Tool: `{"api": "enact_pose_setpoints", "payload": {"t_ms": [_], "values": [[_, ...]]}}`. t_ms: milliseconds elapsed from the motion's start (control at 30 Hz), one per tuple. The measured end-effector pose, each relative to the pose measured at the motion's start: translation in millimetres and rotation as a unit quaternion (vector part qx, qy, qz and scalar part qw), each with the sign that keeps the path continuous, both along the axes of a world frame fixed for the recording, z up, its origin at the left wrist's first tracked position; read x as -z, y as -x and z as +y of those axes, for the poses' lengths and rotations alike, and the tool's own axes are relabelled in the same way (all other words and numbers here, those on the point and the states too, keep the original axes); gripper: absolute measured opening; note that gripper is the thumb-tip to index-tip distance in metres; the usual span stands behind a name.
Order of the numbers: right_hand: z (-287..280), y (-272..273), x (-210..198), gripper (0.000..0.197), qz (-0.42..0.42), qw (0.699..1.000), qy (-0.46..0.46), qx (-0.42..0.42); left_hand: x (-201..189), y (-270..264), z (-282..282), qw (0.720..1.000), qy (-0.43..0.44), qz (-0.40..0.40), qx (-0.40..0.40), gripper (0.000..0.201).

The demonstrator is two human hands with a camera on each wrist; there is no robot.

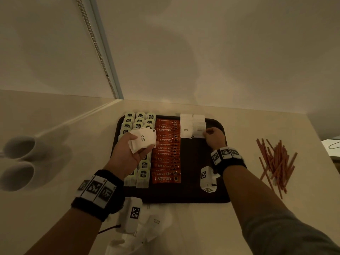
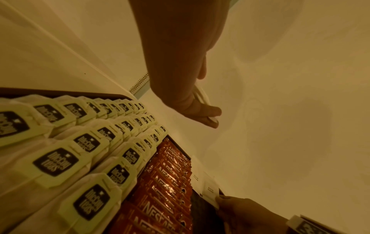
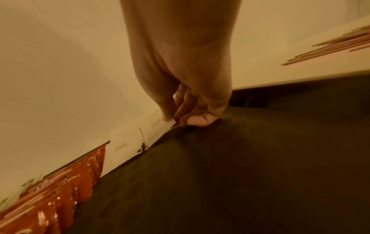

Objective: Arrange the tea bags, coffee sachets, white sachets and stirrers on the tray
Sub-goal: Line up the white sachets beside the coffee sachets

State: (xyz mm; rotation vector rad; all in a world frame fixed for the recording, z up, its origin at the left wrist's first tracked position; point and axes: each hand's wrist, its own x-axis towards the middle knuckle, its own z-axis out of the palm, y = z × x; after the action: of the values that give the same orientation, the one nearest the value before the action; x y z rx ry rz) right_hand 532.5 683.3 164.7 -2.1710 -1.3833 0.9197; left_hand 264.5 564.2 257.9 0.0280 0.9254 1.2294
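Observation:
A dark tray (image 1: pixel 191 192) lies on the counter. Rows of tea bags (image 1: pixel 139 124) fill its left side, with orange coffee sachets (image 1: pixel 166 153) beside them. Two short rows of white sugar sachets (image 1: pixel 186 128) lie at the tray's far edge. My left hand (image 1: pixel 132 146) hovers above the tea bags and grips a small stack of white sachets (image 1: pixel 144 139). My right hand (image 1: pixel 213 136) pinches the near corner of the front sachet (image 3: pixel 158 126) of the right row, on the tray. Red-brown stirrers (image 1: pixel 276 161) lie in a loose pile to the right of the tray.
More white sachets (image 1: pixel 152 223) lie on the counter in front of the tray, under my left wrist. Two white cups (image 1: pixel 18 162) stand at the far left. The wall runs close behind the tray. A pale object with a cable (image 1: pixel 331 146) sits at the right edge.

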Motion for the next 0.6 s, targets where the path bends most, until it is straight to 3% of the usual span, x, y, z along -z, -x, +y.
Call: {"api": "enact_pose_setpoints", "payload": {"t_ms": [300, 400, 500, 600], "values": [[6.3, 7.6, -0.2, 0.025, -0.051, 0.998, 0.024, 0.017, 5.0, -1.2, 2.0, 1.0, 0.004, -0.017, -0.008, 0.033], [1.0, 17.8, -10.4, 0.024, -0.015, 0.999, -0.023, 0.023, 3.6, -4.0, 3.3, 1.0, 0.012, -0.003, -0.012, 0.03], [-16.2, 47.4, -40.0, 0.022, 0.118, 0.988, -0.068, -0.078, 1.9, -8.7, 5.7, 0.999, 0.026, 0.041, -0.019, 0.018], [-39.9, 78.7, -74.2, 0.022, 0.212, 0.945, -0.039, -0.248, 4.2, -13.8, 7.7, 0.994, 0.023, 0.11, 0.01, 0.013]]}}
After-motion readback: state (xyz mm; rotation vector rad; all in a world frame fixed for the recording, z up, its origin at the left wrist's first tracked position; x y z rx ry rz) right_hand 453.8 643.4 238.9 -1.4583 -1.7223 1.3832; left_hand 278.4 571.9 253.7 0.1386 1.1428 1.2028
